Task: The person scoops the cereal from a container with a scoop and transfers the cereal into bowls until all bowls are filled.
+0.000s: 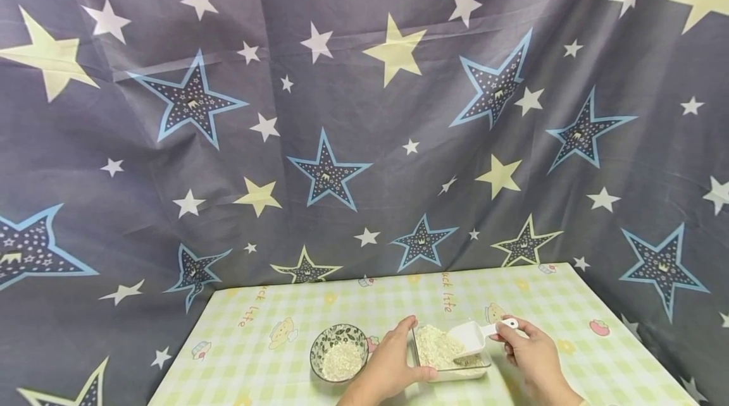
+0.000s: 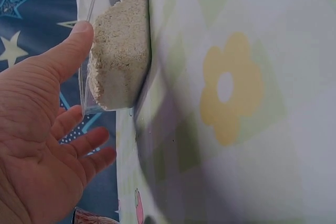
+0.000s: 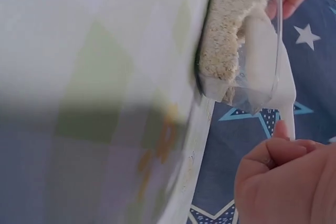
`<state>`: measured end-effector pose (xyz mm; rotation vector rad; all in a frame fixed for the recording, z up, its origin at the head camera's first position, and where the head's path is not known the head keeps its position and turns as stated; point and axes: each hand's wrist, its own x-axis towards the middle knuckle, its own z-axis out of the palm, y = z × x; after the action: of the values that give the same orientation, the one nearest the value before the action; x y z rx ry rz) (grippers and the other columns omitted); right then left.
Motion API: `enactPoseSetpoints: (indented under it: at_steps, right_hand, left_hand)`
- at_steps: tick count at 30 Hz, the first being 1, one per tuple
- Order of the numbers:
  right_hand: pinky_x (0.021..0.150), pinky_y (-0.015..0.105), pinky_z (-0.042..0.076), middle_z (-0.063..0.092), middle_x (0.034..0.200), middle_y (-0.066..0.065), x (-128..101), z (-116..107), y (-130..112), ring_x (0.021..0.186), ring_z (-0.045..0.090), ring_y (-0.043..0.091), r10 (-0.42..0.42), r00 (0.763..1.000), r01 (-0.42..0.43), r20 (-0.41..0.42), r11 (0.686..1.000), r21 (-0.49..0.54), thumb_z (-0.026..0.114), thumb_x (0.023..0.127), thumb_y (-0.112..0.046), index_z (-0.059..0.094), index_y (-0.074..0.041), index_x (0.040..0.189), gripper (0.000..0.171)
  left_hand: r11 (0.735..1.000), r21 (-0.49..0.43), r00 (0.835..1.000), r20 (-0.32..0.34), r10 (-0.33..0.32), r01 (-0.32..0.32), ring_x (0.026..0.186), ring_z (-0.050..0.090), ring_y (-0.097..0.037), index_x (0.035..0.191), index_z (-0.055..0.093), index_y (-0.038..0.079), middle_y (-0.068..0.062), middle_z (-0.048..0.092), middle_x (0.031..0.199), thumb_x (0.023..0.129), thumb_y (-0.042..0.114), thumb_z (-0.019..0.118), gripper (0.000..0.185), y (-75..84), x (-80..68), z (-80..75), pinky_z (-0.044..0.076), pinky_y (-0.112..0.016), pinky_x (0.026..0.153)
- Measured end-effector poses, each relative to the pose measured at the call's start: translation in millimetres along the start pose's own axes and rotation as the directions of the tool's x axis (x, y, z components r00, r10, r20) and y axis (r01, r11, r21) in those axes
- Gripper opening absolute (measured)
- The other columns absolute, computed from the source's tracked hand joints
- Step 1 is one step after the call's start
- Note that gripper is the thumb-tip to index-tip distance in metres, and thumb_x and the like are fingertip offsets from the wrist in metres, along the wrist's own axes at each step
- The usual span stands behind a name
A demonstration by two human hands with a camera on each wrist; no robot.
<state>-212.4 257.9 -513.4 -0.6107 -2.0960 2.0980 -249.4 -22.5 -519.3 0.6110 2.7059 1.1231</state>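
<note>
The right hand (image 1: 529, 349) is pinching the handle of a white scoop (image 1: 469, 336), its fingers curled around the end of the handle, and the scoop's bowl is resting in a clear plastic tray (image 1: 452, 373) of pale, crumbly grain (image 1: 435, 346). The tray is sitting near the front edge of the table, on a green-and-yellow checked tablecloth (image 1: 569, 305), between the two hands. The left hand (image 1: 390, 362) is lying open with straight fingers, the thumb (image 2: 73, 45) touching the tray's left wall and steadying it. Just to the left of that hand, a small patterned bowl (image 1: 339, 350) is standing on the cloth, holding some of the same pale grain. A dark star-printed curtain (image 1: 342, 109) is hanging behind the table and wrapping round both its sides.
</note>
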Motion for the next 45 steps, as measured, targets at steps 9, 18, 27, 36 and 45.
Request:
enactPoseSetpoints:
  at_steps: [9, 18, 27, 36, 45]
  right_hand:
    - [0.055, 0.012, 0.04, 0.073, 0.092, -0.005, 11.3, -13.6, 5.9, 0.067, 0.048, -0.004, 0.137, 0.969, -0.197, 0.208, 0.932, 0.304, 0.048, 0.115, -0.017, 0.046, -0.008, 0.138, 0.026]
    - [0.056, 0.011, 0.038, 0.071, 0.092, -0.006, 11.2, -11.6, -0.4, 0.066, 0.048, -0.006, 0.129, 0.953, -0.225, 0.274, 0.908, 0.355, 0.047, 0.115, -0.017, 0.036, -0.005, 0.148, 0.037]
    - [0.054, 0.011, 0.038, 0.072, 0.084, -0.01, 9.3, 0.3, -21.7, 0.063, 0.047, -0.006, 0.077, 0.963, -0.167, 0.258, 0.923, 0.348, 0.053, 0.113, -0.017, 0.051, -0.015, 0.125, 0.012]
    - [0.053, 0.009, 0.037, 0.072, 0.08, -0.009, 1.5, 39.8, -38.7, 0.061, 0.047, -0.006, 0.02, 0.959, -0.134, 0.282, 0.91, 0.391, 0.054, 0.112, -0.012, 0.059, -0.015, 0.111, 0.005]
    - [0.05, 0.008, 0.037, 0.07, 0.074, -0.007, -14.9, 112.3, -49.2, 0.058, 0.046, -0.006, -0.02, 0.962, -0.098, 0.274, 0.906, 0.411, 0.061, 0.107, -0.006, 0.06, -0.011, 0.108, 0.005]
  left_hand:
    - [1.0, -0.029, 1.0, 0.015, 0.005, -0.004, 0.148, 0.051, -0.039, 0.166, 0.035, 0.008, -0.006, 0.05, 0.166, 0.078, 0.05, 0.093, 0.114, -1.7, 0.5, 0.9, 0.046, -0.064, 0.119]
    - [0.997, 0.043, 0.996, -0.049, 0.072, -0.069, 0.147, 0.053, -0.041, 0.165, 0.037, 0.009, -0.01, 0.051, 0.165, 0.081, 0.056, 0.089, 0.109, -4.9, -11.2, -4.8, 0.042, -0.072, 0.117]
    - [0.97, 0.204, 0.946, -0.265, 0.186, -0.133, 0.141, 0.057, -0.037, 0.16, 0.047, 0.011, -0.014, 0.059, 0.154, 0.088, 0.058, 0.082, 0.093, -34.8, -51.2, -56.0, 0.05, -0.064, 0.113]
    - [0.968, 0.242, 0.918, -0.396, 0.032, 0.07, 0.143, 0.051, -0.044, 0.156, 0.05, 0.007, -0.019, 0.06, 0.151, 0.076, 0.062, 0.091, 0.106, -90.2, -77.3, -83.6, 0.049, -0.066, 0.114]
    - [0.976, 0.18, 0.924, -0.381, -0.045, 0.122, 0.144, 0.052, -0.044, 0.157, 0.048, 0.003, -0.022, 0.059, 0.15, 0.072, 0.071, 0.089, 0.116, -100.5, -86.9, -81.8, 0.05, -0.065, 0.114]
